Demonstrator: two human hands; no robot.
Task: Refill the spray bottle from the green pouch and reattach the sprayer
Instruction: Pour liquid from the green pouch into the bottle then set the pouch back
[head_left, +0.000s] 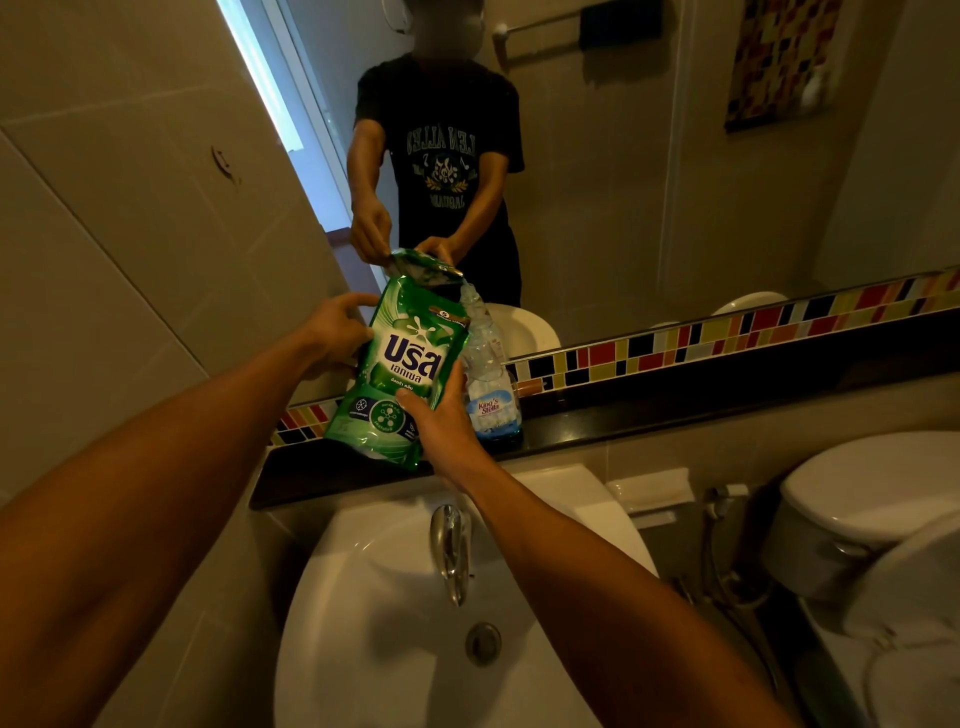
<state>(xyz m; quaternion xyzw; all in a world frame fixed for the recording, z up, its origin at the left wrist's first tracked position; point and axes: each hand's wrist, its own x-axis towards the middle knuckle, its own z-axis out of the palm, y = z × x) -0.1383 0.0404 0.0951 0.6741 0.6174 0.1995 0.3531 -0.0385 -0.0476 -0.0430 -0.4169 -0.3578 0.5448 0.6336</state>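
Note:
The green pouch (402, 371) is held upright over the dark ledge (597, 421), leaning slightly right. My left hand (337, 330) grips its upper left edge. My right hand (441, 421) holds its lower right side. Just behind and right of the pouch stands a clear spray bottle (491, 384) with a blue-and-white label and a little blue liquid at the bottom. Its neck shows no sprayer on it. The pouch's top corner sits close to the bottle's mouth. No sprayer head is in view.
A white sink (395, 623) with a chrome tap (451, 545) lies below the ledge. A mirror (623, 182) fills the wall behind, above a strip of coloured tiles (727, 332). A toilet (872, 519) and a hose stand at the right.

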